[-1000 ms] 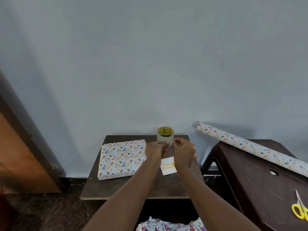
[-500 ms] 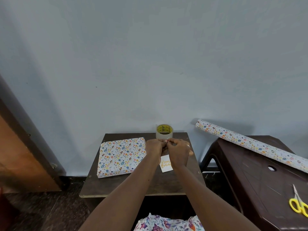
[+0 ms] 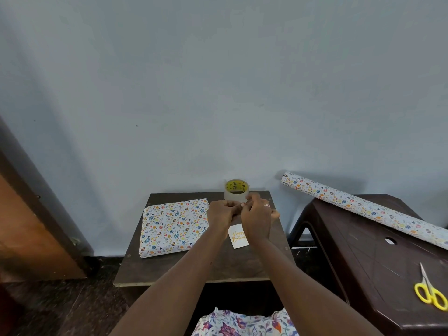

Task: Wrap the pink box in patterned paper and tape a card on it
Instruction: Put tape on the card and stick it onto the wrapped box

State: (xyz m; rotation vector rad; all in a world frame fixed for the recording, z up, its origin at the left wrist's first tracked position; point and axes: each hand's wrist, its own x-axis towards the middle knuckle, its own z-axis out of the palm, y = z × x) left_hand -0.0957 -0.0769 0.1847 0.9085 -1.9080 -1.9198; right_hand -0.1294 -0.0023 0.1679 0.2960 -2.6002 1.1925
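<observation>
Card (image 3: pixel 236 241) and wrapped box (image 3: pixel 174 227) both lie on the small dark table (image 3: pixel 194 270) in front of me. Nearest of all, at the bottom edge, is the flowered cloth (image 3: pixel 242 323) on my lap, and my two bare forearms reach forward over it and across the table's near edge.

The card is white with gold lettering and lies flat, face up, just right of the table's middle. My right wrist covers its right side.

Above the card, my left hand (image 3: pixel 221 212) and right hand (image 3: pixel 257 217) meet, knuckles up, with the fingers of both curled in and the tips drawn together. I cannot tell whether they pinch anything between them, because whatever is there is too small or too clear to see.

The box is to the left of my hands, on the left half of the table. It is fully covered in white paper printed with small coloured eggs and hearts, lies flat and is turned a little askew. It is apart from the card.

Just beyond my fingertips, a roll of clear tape (image 3: pixel 235 190) with a yellow core stands at the table's far edge, against the wall (image 3: pixel 218 93).

To my right is a dark brown plastic stool (image 3: pixel 363 251). Yellow-handled scissors (image 3: pixel 430 293) lie on its near side, and a roll of the same patterned paper (image 3: pixel 363 207) lies slantwise across its far side. A brown wooden panel (image 3: pixel 29 226) leans at the far left.
</observation>
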